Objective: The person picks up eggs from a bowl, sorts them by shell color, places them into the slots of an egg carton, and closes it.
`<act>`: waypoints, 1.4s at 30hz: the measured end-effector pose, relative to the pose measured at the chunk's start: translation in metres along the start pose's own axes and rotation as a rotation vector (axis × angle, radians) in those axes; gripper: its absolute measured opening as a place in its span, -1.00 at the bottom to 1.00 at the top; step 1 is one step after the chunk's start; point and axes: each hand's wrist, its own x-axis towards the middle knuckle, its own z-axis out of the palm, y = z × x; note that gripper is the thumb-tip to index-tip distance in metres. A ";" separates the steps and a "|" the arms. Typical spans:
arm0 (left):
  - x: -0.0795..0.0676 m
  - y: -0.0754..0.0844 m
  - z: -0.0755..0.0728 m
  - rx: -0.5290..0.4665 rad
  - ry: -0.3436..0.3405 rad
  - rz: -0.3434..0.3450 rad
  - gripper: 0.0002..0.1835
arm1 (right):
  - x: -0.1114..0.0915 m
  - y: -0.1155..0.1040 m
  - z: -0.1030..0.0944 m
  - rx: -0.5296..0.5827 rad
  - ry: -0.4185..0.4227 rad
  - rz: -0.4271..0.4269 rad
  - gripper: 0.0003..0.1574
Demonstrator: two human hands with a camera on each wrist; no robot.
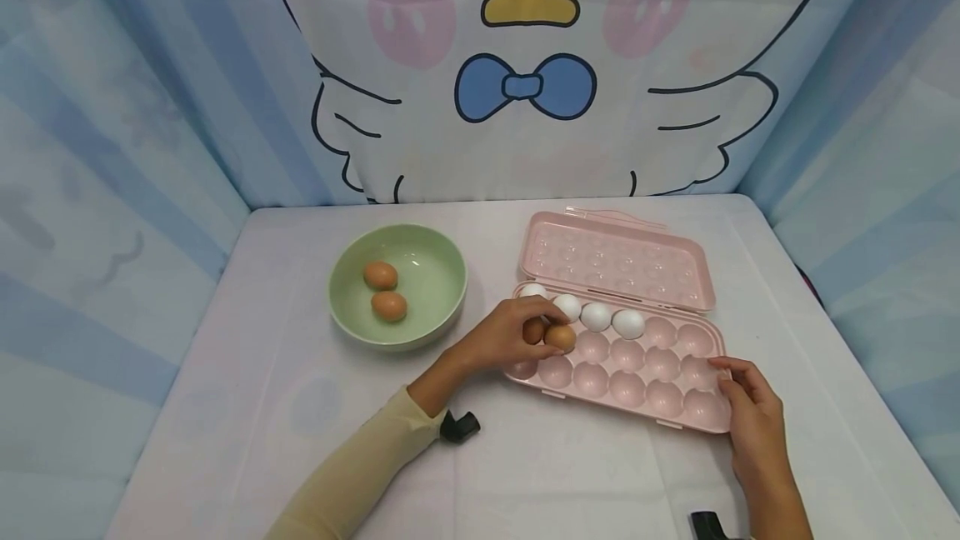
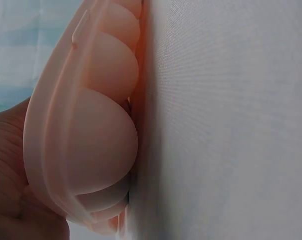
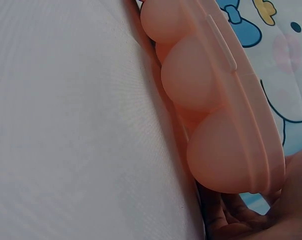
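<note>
Gripping one end of the egg tray [image 1: 627, 391], probably against sliding, was the right hand [image 1: 757, 413]; the left hand [image 1: 504, 334] pinched a brown egg [image 1: 562, 340] at the other, likely softly, against cracking; white eggs [image 1: 596, 317] sat just beyond that hand, the lid [image 1: 618, 262] farther off

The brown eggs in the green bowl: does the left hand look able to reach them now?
Likely yes: nothing covers the green bowl, though the left hand pinches another brown egg.
</note>
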 end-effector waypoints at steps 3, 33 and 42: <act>0.000 0.000 -0.001 -0.002 -0.001 -0.006 -0.60 | 0.001 0.001 0.000 0.001 -0.003 -0.004 -0.56; -0.017 0.016 -0.027 -0.044 0.102 0.013 -0.76 | 0.001 0.001 0.000 0.015 0.002 0.001 -0.55; -0.039 0.024 -0.060 0.086 0.075 -0.055 -0.70 | 0.001 0.000 0.000 0.014 0.001 -0.007 -0.56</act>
